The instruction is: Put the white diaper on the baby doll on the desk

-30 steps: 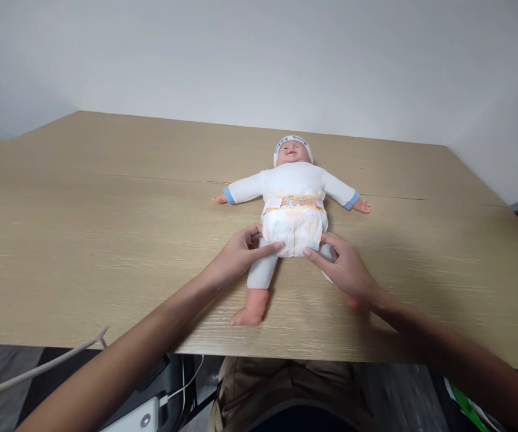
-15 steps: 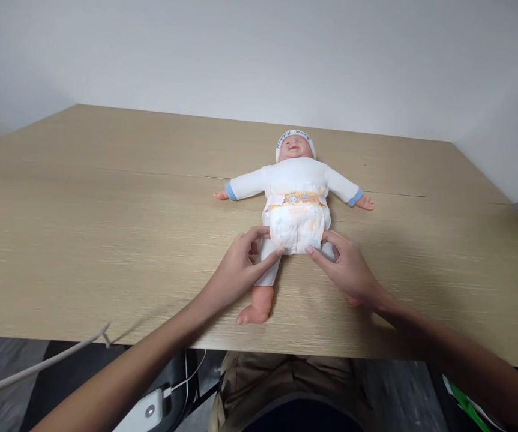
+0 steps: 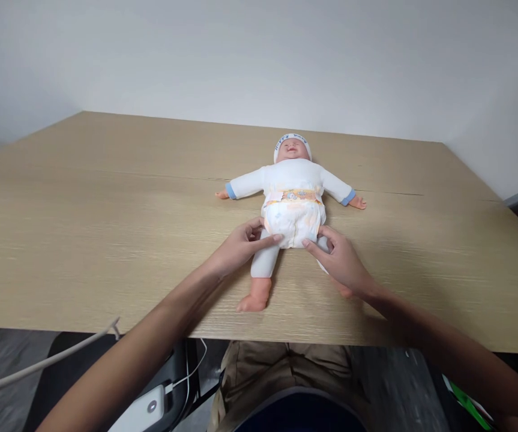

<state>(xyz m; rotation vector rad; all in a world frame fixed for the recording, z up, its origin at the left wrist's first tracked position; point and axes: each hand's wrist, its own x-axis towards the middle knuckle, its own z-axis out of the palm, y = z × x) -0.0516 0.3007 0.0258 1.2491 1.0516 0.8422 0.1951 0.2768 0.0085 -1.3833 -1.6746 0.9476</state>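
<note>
A baby doll lies on its back on the wooden table, arms spread, head toward the wall. It wears white clothes with blue cuffs and a white headband with lettering. Around its hips is a diaper with an orange printed waistband. My left hand pinches the diaper's edge at the leg on the left, thumb on the front and fingers tucked behind. On the other side my right hand grips the opposite leg edge in the same way. It partly covers the doll's leg on the right.
The table reaches back to a pale wall. A white cable rises at the front left edge. Below the edge, a white device with a plugged-in lead lies on a black surface. Something green shows at the lower right.
Both hands keep their hold at the diaper's leg edges, with the fingers shifted slightly. The view has moved a little, so the doll and table front appear slightly higher.
</note>
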